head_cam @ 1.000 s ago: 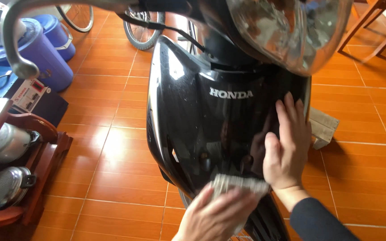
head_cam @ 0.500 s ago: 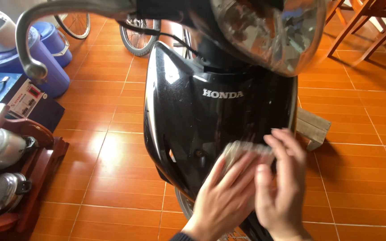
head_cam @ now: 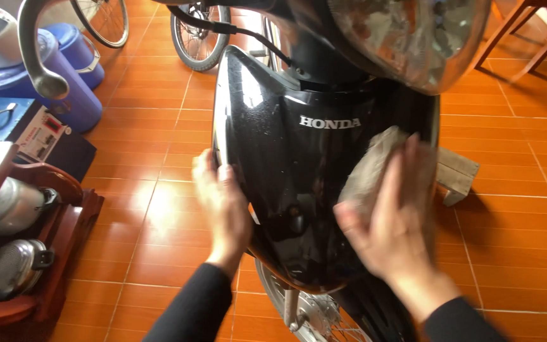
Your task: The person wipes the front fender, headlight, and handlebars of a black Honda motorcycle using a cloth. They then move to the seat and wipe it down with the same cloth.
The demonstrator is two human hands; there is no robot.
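Note:
A black scooter stands facing me, and its glossy front panel (head_cam: 299, 183) fills the middle of the view. My left hand (head_cam: 223, 202) lies flat with its fingers apart on the panel's left edge and holds nothing. My right hand (head_cam: 397, 221), blurred by motion, presses a grey cloth (head_cam: 375, 164) against the right side of the panel, below the white lettering. Black sleeves cover both forearms. The scooter's headlight (head_cam: 406, 38) is above the panel. Part of the front wheel (head_cam: 311, 316) shows below it.
A chrome brake lever (head_cam: 33, 57) hangs at upper left. Blue barrels (head_cam: 74, 95) and a blue box (head_cam: 7, 120) stand left. Below them a wooden rack (head_cam: 64, 221) holds metal pots. A bicycle wheel (head_cam: 197, 38) is behind, and a wooden block (head_cam: 457, 174) and chair legs (head_cam: 527, 38) are right.
The cloth went from low on the panel up to its right side, now under my right hand. My left hand moved out to the panel's left edge. The view shifted closer.

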